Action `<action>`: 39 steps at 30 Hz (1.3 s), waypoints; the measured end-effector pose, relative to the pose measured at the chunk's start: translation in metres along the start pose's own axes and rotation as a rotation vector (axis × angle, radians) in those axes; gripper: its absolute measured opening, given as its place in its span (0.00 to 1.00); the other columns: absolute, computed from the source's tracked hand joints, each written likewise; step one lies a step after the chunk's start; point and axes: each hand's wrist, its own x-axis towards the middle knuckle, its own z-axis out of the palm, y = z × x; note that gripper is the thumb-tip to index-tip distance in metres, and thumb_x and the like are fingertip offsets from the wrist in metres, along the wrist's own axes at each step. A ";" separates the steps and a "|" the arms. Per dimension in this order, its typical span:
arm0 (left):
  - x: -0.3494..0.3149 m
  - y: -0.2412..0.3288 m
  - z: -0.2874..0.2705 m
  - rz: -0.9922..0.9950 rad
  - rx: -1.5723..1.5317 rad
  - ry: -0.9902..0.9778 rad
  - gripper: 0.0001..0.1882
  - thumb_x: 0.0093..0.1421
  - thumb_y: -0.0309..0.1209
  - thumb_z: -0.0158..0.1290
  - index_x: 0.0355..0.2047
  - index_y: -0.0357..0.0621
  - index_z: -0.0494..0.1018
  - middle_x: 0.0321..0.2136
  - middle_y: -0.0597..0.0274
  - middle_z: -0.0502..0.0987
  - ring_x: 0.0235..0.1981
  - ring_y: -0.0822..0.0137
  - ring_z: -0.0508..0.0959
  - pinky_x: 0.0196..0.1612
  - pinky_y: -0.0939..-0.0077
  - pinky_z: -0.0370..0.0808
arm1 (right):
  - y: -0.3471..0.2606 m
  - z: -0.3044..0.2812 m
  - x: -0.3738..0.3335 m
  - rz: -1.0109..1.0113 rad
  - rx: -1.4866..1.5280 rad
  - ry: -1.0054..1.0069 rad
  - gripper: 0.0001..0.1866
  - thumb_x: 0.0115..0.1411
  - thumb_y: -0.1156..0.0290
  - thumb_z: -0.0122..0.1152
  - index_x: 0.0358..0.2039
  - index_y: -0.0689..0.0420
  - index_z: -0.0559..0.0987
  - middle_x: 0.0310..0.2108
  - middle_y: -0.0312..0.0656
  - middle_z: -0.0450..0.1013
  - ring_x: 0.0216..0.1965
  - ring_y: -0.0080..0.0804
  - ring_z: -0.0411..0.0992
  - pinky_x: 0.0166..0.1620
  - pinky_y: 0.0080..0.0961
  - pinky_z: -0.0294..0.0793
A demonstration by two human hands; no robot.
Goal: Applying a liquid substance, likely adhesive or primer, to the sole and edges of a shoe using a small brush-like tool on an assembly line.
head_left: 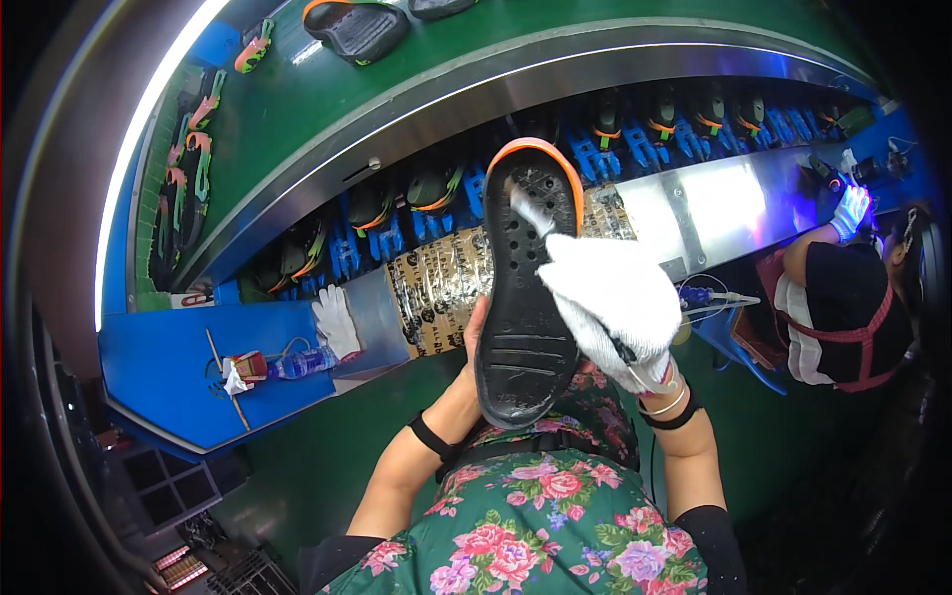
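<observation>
A black shoe sole (526,307) with an orange rim at its toe end stands upright in front of me. Holes dot its upper half and grooves cross the heel. My left hand (474,332), ungloved, grips it from behind at the left edge; most of those fingers are hidden. In a white knit glove, my right hand (615,302) is closed around a brush whose pale bristles (533,212) lie against the holed toe area. The brush handle is mostly covered by the glove.
Behind the sole runs a metal ledge, partly wrapped in printed brown tape (436,288). Blue clamps (431,226) carry several black shoes. On the blue table (149,362) are a white glove (335,322) and a plastic bottle (302,363). A co-worker (843,297) sits at right.
</observation>
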 end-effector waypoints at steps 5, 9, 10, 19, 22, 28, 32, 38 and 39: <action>-0.004 -0.002 -0.016 -0.013 -0.052 -0.066 0.38 0.69 0.56 0.44 0.72 0.48 0.60 0.68 0.47 0.66 0.65 0.45 0.72 0.68 0.39 0.68 | -0.003 0.009 0.007 -0.060 -0.082 -0.031 0.22 0.52 0.78 0.68 0.51 0.57 0.85 0.51 0.46 0.82 0.50 0.43 0.80 0.51 0.36 0.80; -0.004 -0.001 -0.025 0.003 -0.015 -0.054 0.36 0.70 0.54 0.43 0.72 0.49 0.60 0.68 0.47 0.67 0.66 0.45 0.71 0.69 0.40 0.67 | -0.014 0.018 0.000 -0.057 -0.010 -0.108 0.22 0.51 0.78 0.69 0.50 0.57 0.86 0.49 0.46 0.82 0.49 0.42 0.81 0.50 0.35 0.80; -0.002 0.002 -0.024 0.015 0.000 -0.061 0.36 0.71 0.54 0.43 0.72 0.49 0.59 0.68 0.47 0.67 0.66 0.45 0.71 0.70 0.40 0.67 | -0.013 0.020 -0.001 -0.060 -0.011 -0.101 0.22 0.51 0.78 0.69 0.50 0.57 0.86 0.49 0.46 0.82 0.49 0.42 0.81 0.50 0.35 0.80; -0.008 0.015 -0.026 0.030 0.104 0.113 0.33 0.71 0.52 0.44 0.69 0.48 0.63 0.65 0.48 0.71 0.62 0.49 0.75 0.66 0.44 0.72 | -0.016 0.032 -0.008 -0.002 0.049 -0.023 0.21 0.51 0.79 0.69 0.48 0.57 0.86 0.47 0.45 0.83 0.46 0.43 0.81 0.47 0.35 0.81; -0.003 0.027 -0.030 0.096 0.163 0.083 0.33 0.71 0.54 0.44 0.69 0.48 0.63 0.64 0.48 0.71 0.62 0.49 0.76 0.65 0.45 0.73 | -0.011 0.029 -0.006 0.105 0.315 0.012 0.18 0.52 0.79 0.70 0.46 0.58 0.87 0.44 0.44 0.84 0.43 0.42 0.82 0.47 0.34 0.81; 0.013 0.036 -0.008 0.142 0.232 -0.004 0.36 0.73 0.57 0.39 0.71 0.47 0.62 0.66 0.50 0.70 0.65 0.50 0.73 0.69 0.46 0.69 | -0.013 0.033 -0.010 0.057 0.041 -0.010 0.20 0.52 0.79 0.69 0.48 0.55 0.86 0.49 0.45 0.83 0.48 0.44 0.81 0.52 0.37 0.79; 0.025 0.036 0.003 0.233 0.359 0.070 0.41 0.70 0.65 0.37 0.72 0.51 0.60 0.66 0.50 0.69 0.64 0.48 0.73 0.68 0.46 0.69 | -0.012 0.043 -0.009 0.191 0.428 0.078 0.12 0.52 0.81 0.71 0.38 0.58 0.87 0.42 0.47 0.84 0.42 0.41 0.82 0.46 0.34 0.80; 0.040 0.025 0.035 0.184 0.228 -0.098 0.52 0.64 0.75 0.35 0.75 0.50 0.53 0.69 0.42 0.63 0.65 0.38 0.71 0.62 0.41 0.75 | -0.019 0.049 -0.017 0.070 0.164 0.037 0.16 0.53 0.79 0.69 0.44 0.58 0.87 0.46 0.48 0.83 0.46 0.45 0.82 0.52 0.37 0.79; 0.045 0.030 0.035 0.122 0.337 -0.187 0.52 0.64 0.74 0.37 0.74 0.47 0.53 0.67 0.40 0.65 0.64 0.40 0.72 0.59 0.43 0.78 | -0.020 0.051 -0.020 0.085 0.241 0.044 0.14 0.53 0.79 0.70 0.42 0.58 0.87 0.45 0.48 0.83 0.45 0.45 0.82 0.52 0.38 0.79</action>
